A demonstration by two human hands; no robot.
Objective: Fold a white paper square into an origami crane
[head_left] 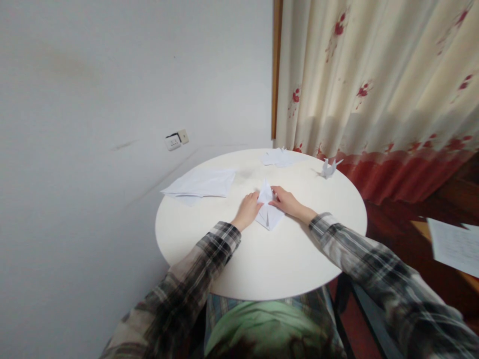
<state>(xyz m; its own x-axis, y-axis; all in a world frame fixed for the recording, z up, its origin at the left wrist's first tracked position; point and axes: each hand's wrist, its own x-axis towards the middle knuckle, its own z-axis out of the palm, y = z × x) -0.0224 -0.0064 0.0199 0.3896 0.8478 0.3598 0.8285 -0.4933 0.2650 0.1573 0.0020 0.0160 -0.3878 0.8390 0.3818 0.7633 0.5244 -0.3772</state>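
A white sheet of paper, folded to a long diamond [269, 218], lies on the round white table [262, 269] with its narrow point facing away from me. My left hand [247, 210] grips its left edge, thumb on top and fingers curled at the side. On the opposite edge, my right hand [286, 200] pinches the paper between thumb and fingers. A slit runs down the middle of the near half. Some of the fingertips are hidden by the paper and the hands.
A stack of white paper [204, 183] rests at the table's left. Toward the back lie more folded white papers [279, 157]. A folded paper crane [328, 169] stands near the right edge. Beyond the table are a wall with a socket [172, 143] and a flowered curtain [352, 89].
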